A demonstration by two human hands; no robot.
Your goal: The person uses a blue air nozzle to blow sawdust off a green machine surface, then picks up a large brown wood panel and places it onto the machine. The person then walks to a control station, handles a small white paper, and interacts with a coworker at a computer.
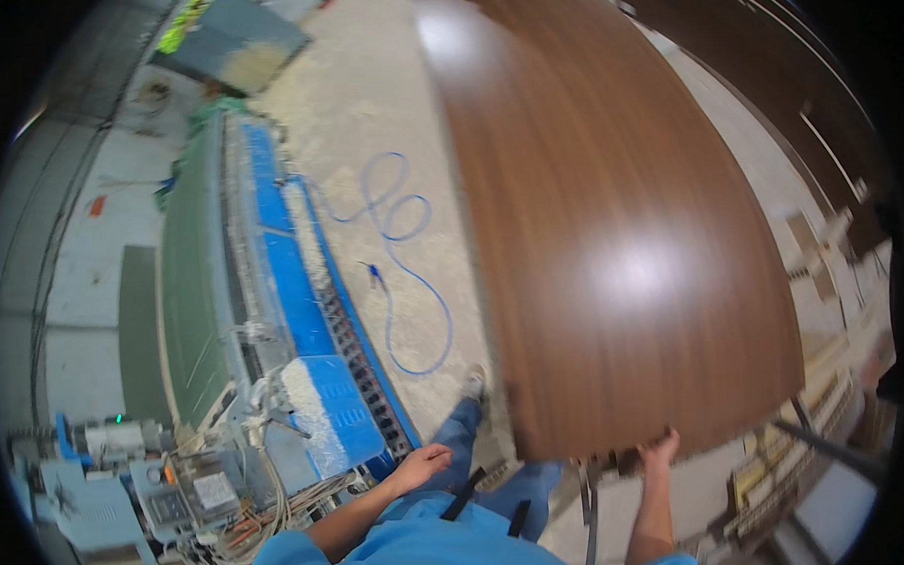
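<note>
A large brown wood-grain panel fills the right half of the view, running from near my body to the far edge. My right hand grips its near edge, with the thumb on top and the other fingers mostly hidden below. In front of my waist is my left hand, its fingers curled in loosely and nothing visible in them. It hangs apart from the panel, close to the near end of a long blue and green machine.
A blue air hose lies looped on the dusty floor between machine and panel. Control boxes and cables crowd the near left. Stacked strips lie at the right, more dark panels beyond. A grey bin stands far left.
</note>
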